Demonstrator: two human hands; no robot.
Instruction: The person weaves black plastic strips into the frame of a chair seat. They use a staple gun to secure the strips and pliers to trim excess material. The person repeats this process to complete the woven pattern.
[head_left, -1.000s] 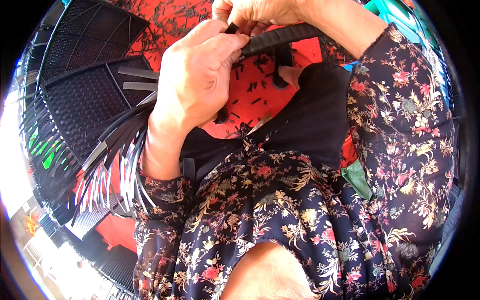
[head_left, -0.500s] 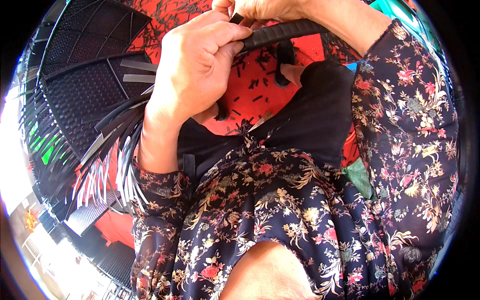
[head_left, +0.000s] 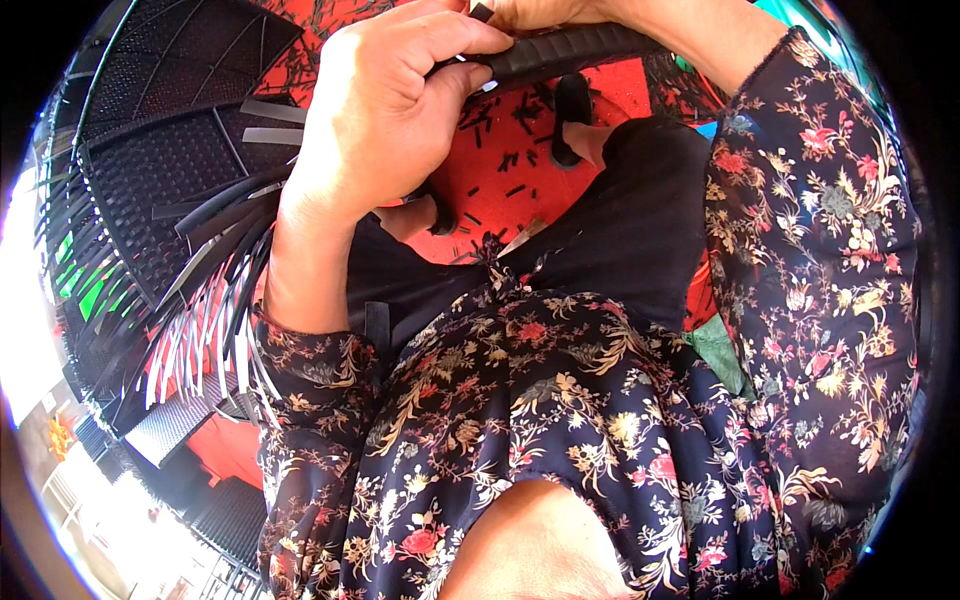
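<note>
Near the top edge, my left hand is closed, thumb and forefinger pinching the near end of a black bar wound with flat black strip. A shiny pale spot shows just under that thumb. My right hand is bent over the top of the bar, close to my left fingers. The picture's edge and my left hand hide most of its fingers, which look curled. Between the two hands pokes the short end of a black strip. What my right fingers grip is hidden.
Black woven panels stand on the left. Long loose black strips fan out beside my left forearm. Black offcuts litter the red floor between my feet. A teal object is at the upper right.
Both hands have shifted slightly upward, the right one further out of the picture. My left hand has drifted a little to the left, and the bright spot under its thumb now shows.
</note>
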